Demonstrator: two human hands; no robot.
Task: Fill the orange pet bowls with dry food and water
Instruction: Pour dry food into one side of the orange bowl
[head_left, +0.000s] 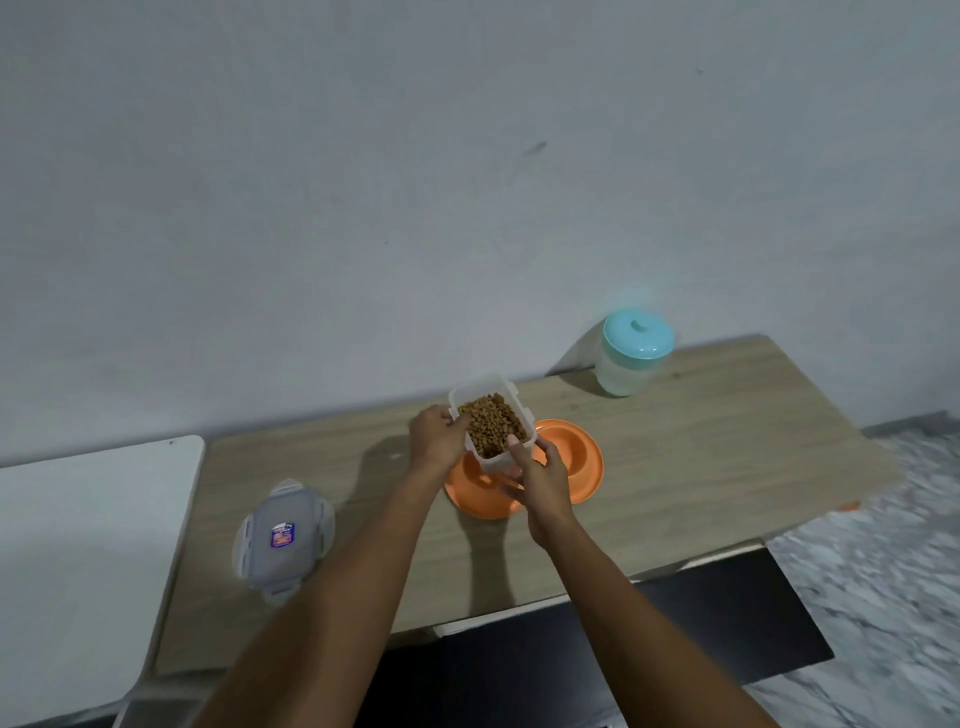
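Note:
An orange double pet bowl (582, 462) lies on the wooden table (701, 457). Above its left half I hold a clear plastic food container (491, 423), lid off, full of brown dry kibble. My left hand (436, 439) grips the container's left side. My right hand (543, 480) holds its near right corner. The container is tilted slightly toward me. My hands and the container hide the left bowl's inside. The right bowl's hollow looks bare.
The container's clear lid (283, 535) with a blue and red label lies on the table at the left. A translucent jug with a teal lid (631, 353) stands at the back right by the wall. A white surface (78, 545) adjoins the table's left side.

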